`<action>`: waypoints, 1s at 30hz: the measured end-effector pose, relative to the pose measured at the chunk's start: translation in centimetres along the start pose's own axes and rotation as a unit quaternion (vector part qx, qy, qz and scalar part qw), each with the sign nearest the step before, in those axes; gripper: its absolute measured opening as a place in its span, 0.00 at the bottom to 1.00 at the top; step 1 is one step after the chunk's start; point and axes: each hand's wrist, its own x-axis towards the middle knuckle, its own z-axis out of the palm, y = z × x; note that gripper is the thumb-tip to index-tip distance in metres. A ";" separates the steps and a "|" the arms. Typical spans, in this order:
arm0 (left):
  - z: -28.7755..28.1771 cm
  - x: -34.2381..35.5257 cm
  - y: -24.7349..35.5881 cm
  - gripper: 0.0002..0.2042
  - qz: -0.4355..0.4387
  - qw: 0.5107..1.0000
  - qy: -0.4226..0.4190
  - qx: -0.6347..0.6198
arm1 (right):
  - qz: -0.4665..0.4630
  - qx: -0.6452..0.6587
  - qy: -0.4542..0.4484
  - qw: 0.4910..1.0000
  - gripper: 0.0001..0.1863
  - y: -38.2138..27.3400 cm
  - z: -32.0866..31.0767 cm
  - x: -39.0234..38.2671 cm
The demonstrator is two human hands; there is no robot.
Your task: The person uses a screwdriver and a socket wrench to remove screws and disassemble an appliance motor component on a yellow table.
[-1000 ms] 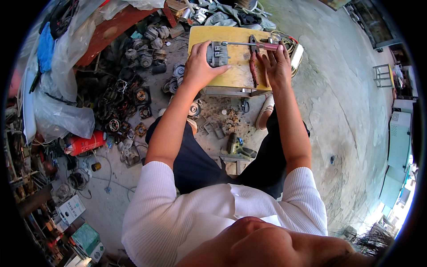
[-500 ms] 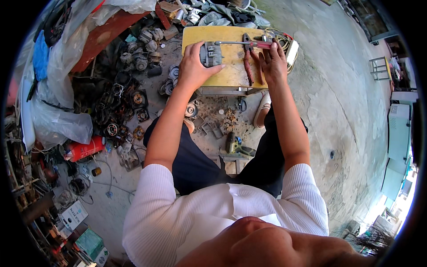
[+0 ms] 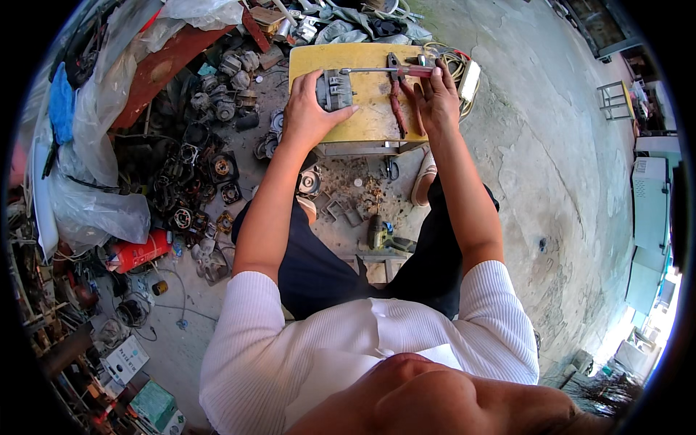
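Observation:
My left hand (image 3: 312, 112) grips a grey cast-metal motor part (image 3: 335, 90) on the left side of a yellow wooden table (image 3: 366, 127). My right hand (image 3: 438, 101) holds a screwdriver (image 3: 417, 71) by its translucent red handle, its long shaft reaching horizontally to the upper part of the motor part. Under the screwdriver lie pliers with worn red handles (image 3: 398, 112); another long red-brown handle is partly hidden by my right hand. A small metal piece sits near the table's back edge.
Heaped motor housings and parts (image 3: 225, 101), plastic sheeting (image 3: 98, 206) and a red canister (image 3: 141, 250) crowd the left. A drill (image 3: 380, 235) lies between my feet. A coiled cable and white power strip (image 3: 470, 80) are right of the table. Metal cabinets (image 3: 645, 203) stand at far right.
The table and both hands appear slightly farther left in the picture, as the view has shifted. My grips on the motor part and screwdriver look much the same.

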 end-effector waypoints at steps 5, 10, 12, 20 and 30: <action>0.0 0.0 0.3 0.44 0.004 1.000 0.002 -0.004 | -0.049 0.012 -0.025 0.998 0.22 0.9 -0.8 1.3; -0.1 0.0 0.2 0.44 0.002 1.000 0.004 -0.004 | 0.023 -0.025 -0.015 0.999 0.19 -0.2 0.5 0.1; 0.1 0.0 0.2 0.44 0.005 1.000 0.006 -0.005 | 0.002 -0.037 -0.018 0.999 0.19 0.2 0.5 -0.1; 0.1 0.0 0.2 0.44 0.006 1.000 0.005 -0.002 | 0.010 0.114 -0.016 0.993 0.24 -0.1 0.1 0.9; 0.1 -0.1 0.0 0.44 0.000 1.000 0.001 -0.005 | 0.003 0.017 -0.065 0.998 0.23 -0.6 -0.3 0.7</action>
